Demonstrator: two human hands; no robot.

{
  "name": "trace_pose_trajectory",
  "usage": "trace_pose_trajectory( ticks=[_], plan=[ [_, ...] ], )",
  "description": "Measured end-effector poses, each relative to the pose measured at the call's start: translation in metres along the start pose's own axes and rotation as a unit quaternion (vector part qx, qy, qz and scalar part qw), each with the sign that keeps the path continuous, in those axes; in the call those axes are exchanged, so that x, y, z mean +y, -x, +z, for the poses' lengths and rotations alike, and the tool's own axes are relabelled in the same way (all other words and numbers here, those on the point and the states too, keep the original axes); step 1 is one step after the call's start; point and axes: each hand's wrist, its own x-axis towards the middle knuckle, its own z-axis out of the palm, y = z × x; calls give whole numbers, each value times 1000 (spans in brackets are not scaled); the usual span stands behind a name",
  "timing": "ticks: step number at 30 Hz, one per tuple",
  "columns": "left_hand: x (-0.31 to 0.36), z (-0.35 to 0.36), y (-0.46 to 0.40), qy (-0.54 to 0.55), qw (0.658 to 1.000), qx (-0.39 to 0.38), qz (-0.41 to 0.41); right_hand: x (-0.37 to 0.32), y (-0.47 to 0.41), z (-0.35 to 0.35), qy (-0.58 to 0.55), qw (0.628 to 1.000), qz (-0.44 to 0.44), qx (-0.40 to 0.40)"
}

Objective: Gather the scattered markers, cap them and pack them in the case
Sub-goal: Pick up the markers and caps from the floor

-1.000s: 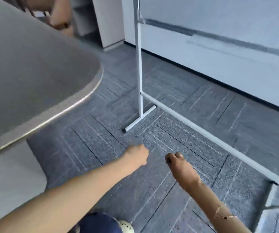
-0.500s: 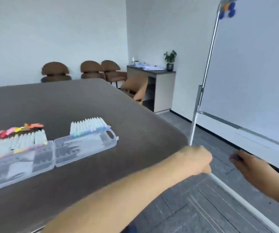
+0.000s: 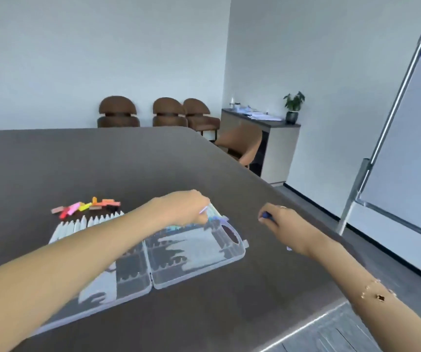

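Head: 3 chairs (image 3: pixel 169 113), whiteboard (image 3: pixel 407 138) beyond table (image 3: pixel 103 158).

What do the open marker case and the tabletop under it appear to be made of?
The marker case looks like clear moulded plastic with a glossy finish: the dark table shows through it and its panels carry pale glare. The tabletop is a dark grey-brown sheet with a matte, faintly sheened surface and a lighter edge band, probably laminate, though the blur leaves that open.
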Motion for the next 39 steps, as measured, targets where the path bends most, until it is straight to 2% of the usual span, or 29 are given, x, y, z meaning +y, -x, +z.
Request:
trace_pose_trajectory(
  ticks=[6, 9, 13, 17, 23, 32, 39],
  plan=[
    [-94, 21, -50, 14, 999, 33, -33, -25, -129, 50, 33, 997, -65, -23],
    [-131, 39, -79, 29, 998, 22, -57, -37, -189, 71, 24, 996, -79, -36],
    [-164, 59, -111, 41, 996, -10, -74, -49, -255, 96, 15, 994, -97, -42],
    [-180, 74, -139, 63, 995, -1, -80, -55, -297, 123, 44, 989, -119, -69],
    [-188, 95, -153, 99, 992, -1, -79, -46, -326, 147, 54, 986, -131, -93],
    [-192, 109, -149, 85, 993, 78, -36, -50, -324, 160, 4, 983, -161, -87],
    [-181, 109, -143, 160, 984, 45, -59, -46, -322, 171, -65, 987, -121, -87]
  ],
)
